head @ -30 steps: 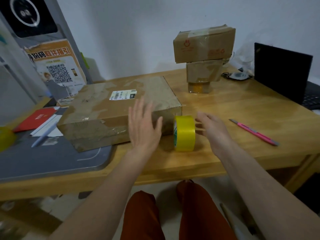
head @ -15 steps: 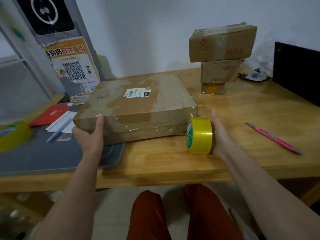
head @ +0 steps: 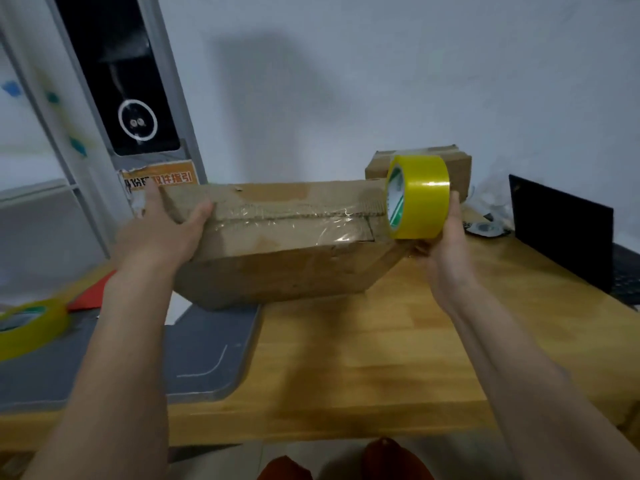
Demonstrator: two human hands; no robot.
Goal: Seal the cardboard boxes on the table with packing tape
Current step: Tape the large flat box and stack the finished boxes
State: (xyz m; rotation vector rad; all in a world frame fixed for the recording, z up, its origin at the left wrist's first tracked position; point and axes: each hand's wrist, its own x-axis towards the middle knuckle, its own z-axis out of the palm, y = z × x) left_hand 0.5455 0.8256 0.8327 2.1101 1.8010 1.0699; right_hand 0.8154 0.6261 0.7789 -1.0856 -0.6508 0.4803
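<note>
Setting: wooden table (head: 381,358) against a plain pale wall, seen from above by the person working at it.
Left hand: left hand (head: 162,233) clamped on the near left corner of the large cardboard box (head: 277,251), thumb across the front edge, fingers behind.
Right hand: right hand (head: 445,251) closed around a yellow tape roll (head: 417,197), holding it upright against the box's right end, fingers behind the roll and palm below it.
Box: tilted up off the table, its far edge raised, its low edge near or on a grey mat (head: 194,358); whether it touches cannot be told. Old clear tape, wrinkled, runs along the seam facing the person.
Beyond the hands: a smaller box (head: 460,164) partly hidden behind the roll; a dark laptop (head: 561,230) at far right; a second tape roll (head: 31,323) at the left edge, blurred.
Step in hand: likely positioning the box and bringing tape to its right end; no free strip of tape can be seen yet.
Next move: probably finding the tape's loose end, sticking it near the right corner, then drawing the roll leftwards along the seam while the left hand steadies the box.
</note>
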